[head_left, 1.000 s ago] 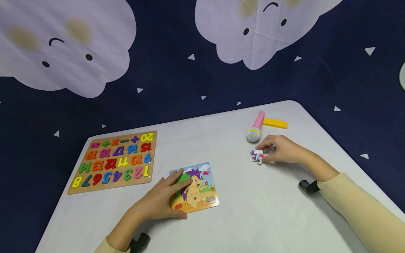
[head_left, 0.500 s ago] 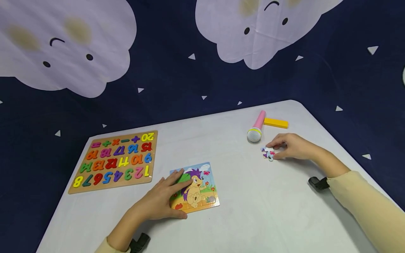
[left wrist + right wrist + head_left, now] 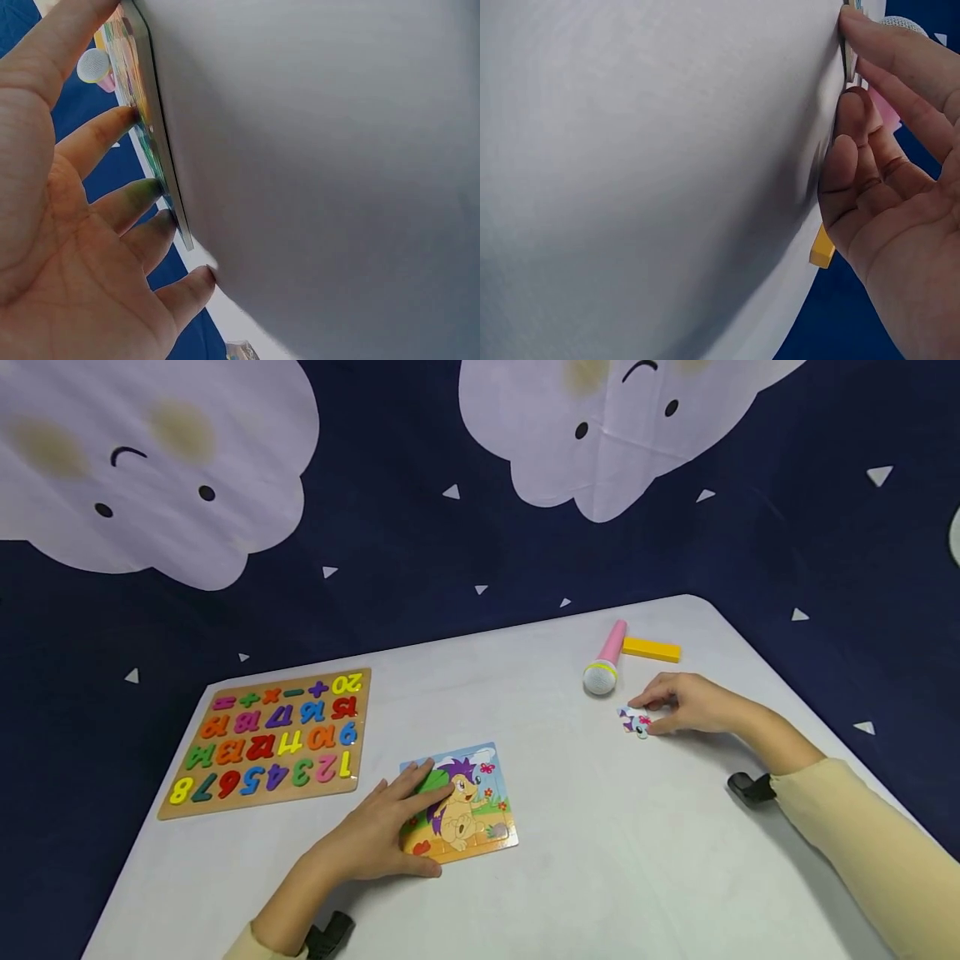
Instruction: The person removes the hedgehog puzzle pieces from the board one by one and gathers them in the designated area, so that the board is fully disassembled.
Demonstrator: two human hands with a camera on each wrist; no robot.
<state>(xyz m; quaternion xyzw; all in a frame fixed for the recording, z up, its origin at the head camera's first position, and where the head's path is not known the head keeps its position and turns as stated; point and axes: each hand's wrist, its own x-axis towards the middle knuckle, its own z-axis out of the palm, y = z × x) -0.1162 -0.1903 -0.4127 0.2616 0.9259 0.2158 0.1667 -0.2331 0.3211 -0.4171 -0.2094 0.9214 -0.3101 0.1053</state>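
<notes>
My left hand point(image 3: 382, 831) rests spread over the left part of a square hedgehog jigsaw puzzle point(image 3: 468, 814) lying on the table. In the left wrist view, the fingertips of the left hand point(image 3: 97, 217) touch the puzzle's face point(image 3: 135, 97), seen nearly edge-on. Out to the right, my right hand point(image 3: 693, 703) pinches a small jigsaw puzzle piece point(image 3: 636, 723) between thumb and fingers, at the tabletop. The piece shows purple, white, a pink flower and an eye. The right wrist view has the right hand point(image 3: 907, 150) with its thumb on the edge of the piece point(image 3: 850, 60).
A wooden number board point(image 3: 270, 739) lies at the left of the white table point(image 3: 585, 860). Behind the right hand are a pink toy microphone point(image 3: 606, 662) and a yellow block point(image 3: 651, 650). A dark blue cloud-patterned cloth point(image 3: 390, 510) hangs behind the table.
My right hand has slid the puzzle piece to the right and slightly back, then stayed almost in place over the last half second. The left hand has not moved on the hedgehog puzzle.
</notes>
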